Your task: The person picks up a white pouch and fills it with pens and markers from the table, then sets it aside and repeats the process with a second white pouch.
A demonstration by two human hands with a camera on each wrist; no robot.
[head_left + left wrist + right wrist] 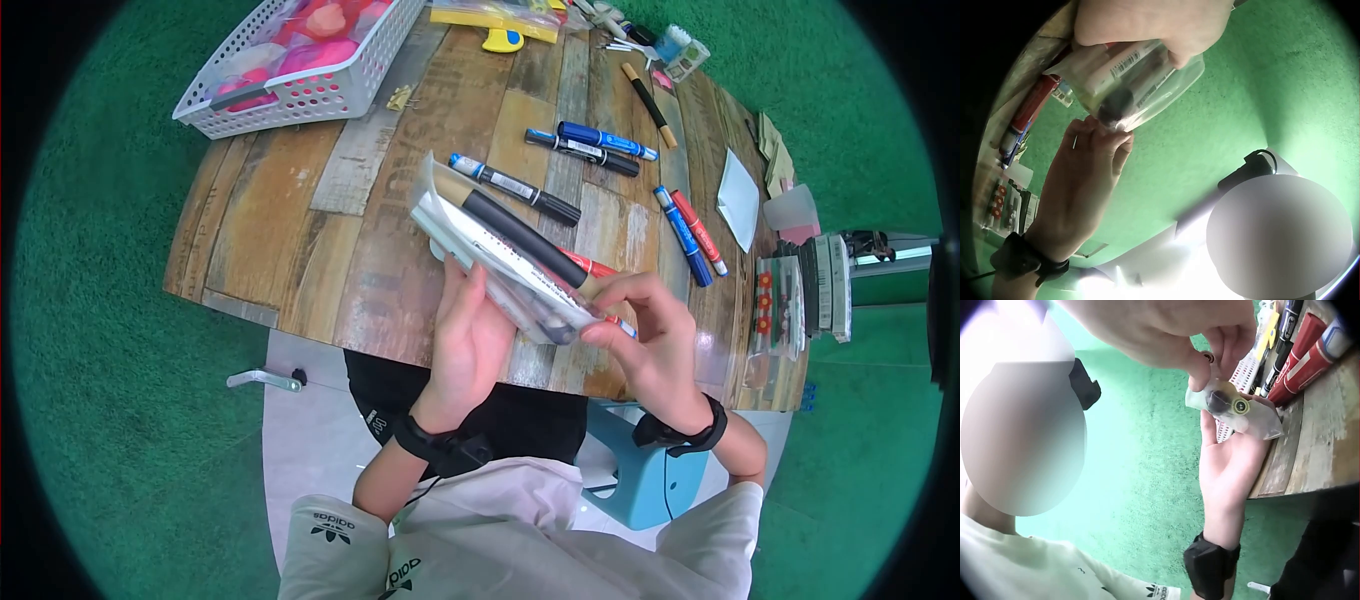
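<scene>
A clear plastic pouch (500, 262) with several pens in it is held above the table's near edge. My left hand (468, 335) grips it from below, thumb on its near side. At the pouch's right end my right hand (652, 345) pinches with thumb and fingers, by the tip of a black-and-tan pen (525, 235). In the left wrist view the right hand (1079, 181) pinches the pouch's (1141, 81) end. The right wrist view shows the left hand (1232, 459) under the pouch (1260, 422).
Blue and black markers (515, 188) lie beyond the pouch, with more markers (600, 140) farther back. A blue marker (683, 236) and a red one (700, 232) lie to the right. A white basket (320, 95) stands at the back left; packets (778, 300) lie at the right edge.
</scene>
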